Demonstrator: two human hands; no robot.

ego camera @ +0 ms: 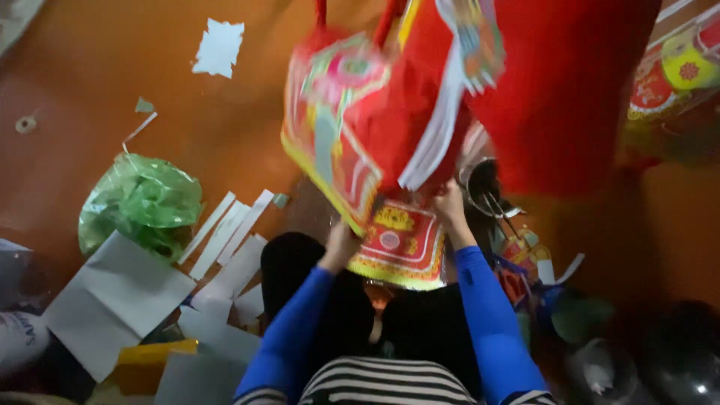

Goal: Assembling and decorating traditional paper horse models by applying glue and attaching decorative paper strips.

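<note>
Head view looks down on a person seated on an orange floor (90, 67), blue sleeves, striped top, dark trousers. Both arms reach up and forward. The left hand (341, 244) grips the lower edge of a red paper lantern-like ornament (360, 127), fingers closed on its yellow-trimmed bottom corner. The right hand (450, 204) pinches the same ornament's lower edge further right, near a white paper strip (435, 131) hanging off it. The hands are apart, each clamped on the ornament. The ornament is held up in the air in front of the person, above the knees, tilted, and blurred; it is red with green, pink and yellow printed panels and a patterned red-and-gold flap (397, 244) at the bottom.

A large red blurred shape (562, 90) fills the upper right, just beside the ornament; cannot tell whether they are joined. More printed red-and-yellow decorations (675, 71) lie at the far right edge.

On the floor left: a crumpled green plastic bag (142, 199), white paper strips (225, 229) just beside it, large white sheets (120, 296) near the left knee, a yellow piece (150, 352) under them, a ragged white scrap (219, 46) well apart at top. Metal scissors or wire (491, 202) lie right of the right hand, with small coloured scraps (525, 262) nearby.
</note>
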